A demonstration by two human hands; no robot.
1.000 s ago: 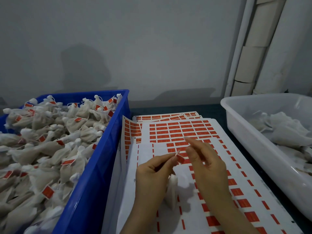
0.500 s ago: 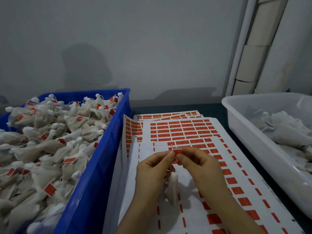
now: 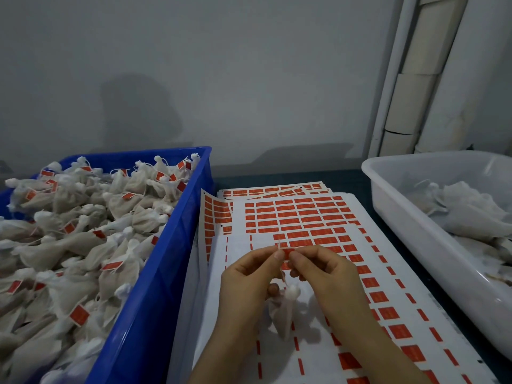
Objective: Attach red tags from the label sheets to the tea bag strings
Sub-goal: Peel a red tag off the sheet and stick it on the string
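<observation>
My left hand (image 3: pixel 249 275) and my right hand (image 3: pixel 321 273) meet fingertip to fingertip above the label sheet (image 3: pixel 304 217). Between their thumbs and forefingers they pinch a small red tag (image 3: pixel 286 252) on the white string of a tea bag (image 3: pixel 285 309). The cloth tea bag hangs below the fingers, between both palms, just over the white sheet. Rows of red tags fill the sheet's far half; the near half holds only narrow red strips and a column of tags on the right.
A blue crate (image 3: pixel 155 273) on the left is heaped with tea bags bearing red tags. A white tub (image 3: pixel 415 234) on the right holds plain white bags. More label sheets (image 3: pixel 271 189) are stacked beneath, on a dark table by a grey wall.
My right hand came in from above the sheet to meet the left fingertips, and both now pinch the tag on the string. The hanging tea bag has barely shifted.
</observation>
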